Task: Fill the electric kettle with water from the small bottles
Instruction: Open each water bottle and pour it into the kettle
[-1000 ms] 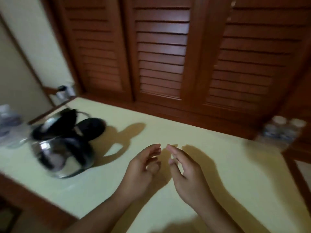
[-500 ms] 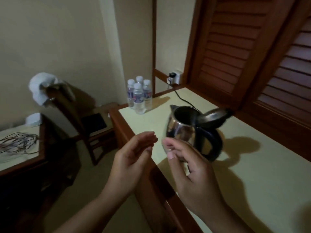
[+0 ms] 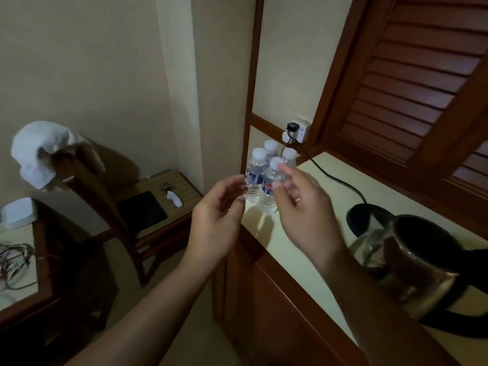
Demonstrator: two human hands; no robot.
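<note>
With left hand (image 3: 219, 217) and right hand (image 3: 303, 210) empty and loosely curled, the clustered small clear white-capped plastic bottles (image 3: 254, 178) could be toppled by a careless grasp.

- Bare left hand (image 3: 216, 220): slim fingers, tips smeared by motion blur.
- Bare right hand (image 3: 303, 207): short rounded nails show on two fingers.
- Slender left forearm (image 3: 158, 299) and right forearm (image 3: 369, 299): bare along their whole visible length.
</note>
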